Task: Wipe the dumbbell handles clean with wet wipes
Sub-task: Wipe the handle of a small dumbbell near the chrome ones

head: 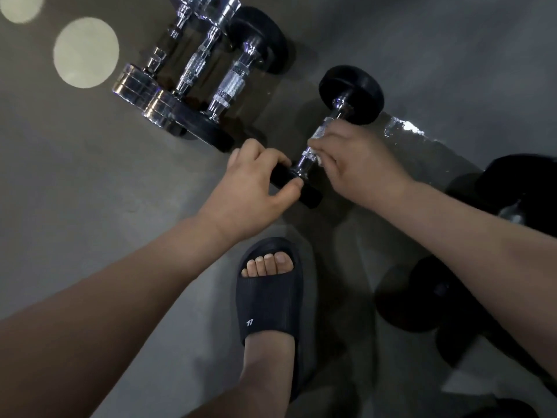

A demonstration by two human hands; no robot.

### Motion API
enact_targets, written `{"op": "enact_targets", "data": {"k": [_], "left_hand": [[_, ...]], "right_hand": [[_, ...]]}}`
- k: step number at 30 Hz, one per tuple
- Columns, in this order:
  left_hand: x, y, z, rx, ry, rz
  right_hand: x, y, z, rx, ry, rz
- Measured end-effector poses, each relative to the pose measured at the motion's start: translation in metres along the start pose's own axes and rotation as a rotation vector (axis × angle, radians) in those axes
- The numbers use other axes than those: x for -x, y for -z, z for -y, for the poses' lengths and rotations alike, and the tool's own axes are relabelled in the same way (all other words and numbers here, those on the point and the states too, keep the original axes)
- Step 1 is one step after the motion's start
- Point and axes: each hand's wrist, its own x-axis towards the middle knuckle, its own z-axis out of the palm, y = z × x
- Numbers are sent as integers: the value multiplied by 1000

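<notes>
A black-headed dumbbell with a chrome handle lies on the grey floor, running from upper right to lower left. My left hand grips its near black head. My right hand is closed around the handle with a white wet wipe pressed against the chrome; only small bits of the wipe show under the fingers. Most of the handle is hidden by my right hand.
Three more dumbbells lie side by side at the upper left, two chrome and one black-headed. Further black dumbbells sit at the right. A shiny plastic packet lies behind my right hand. My foot in a dark slide sandal stands below.
</notes>
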Motion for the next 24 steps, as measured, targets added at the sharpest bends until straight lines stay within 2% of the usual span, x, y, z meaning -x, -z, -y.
{"op": "enact_targets", "data": {"k": [2, 6, 8, 11, 12, 14, 17, 19, 22, 24], "left_hand": [[-1, 0, 3, 51, -14, 0], [1, -2, 6, 103, -26, 17], [2, -3, 8, 145, 15, -1], [0, -3, 11, 172, 108, -1], [-1, -2, 12, 170, 152, 30], [-4, 0, 14, 161, 220, 101], [-4, 0, 16, 202, 249, 174], [-4, -2, 15, 207, 260, 179], [-6, 1, 7, 169, 297, 170], [-9, 3, -1, 116, 287, 166]], "right_hand": [[-2, 8, -8, 27, 14, 31], [-5, 6, -15, 35, -195, -123], [0, -3, -5, 27, -104, -76], [7, -2, 3, 26, 101, 175], [5, 2, 1, 51, 132, 204], [-1, 8, -6, 80, 78, 120], [-3, 6, -7, 81, -118, -79], [4, -3, 3, 80, -65, -25], [14, -1, 12, 54, 100, 200], [10, 8, 3, 74, 48, 141]]}}
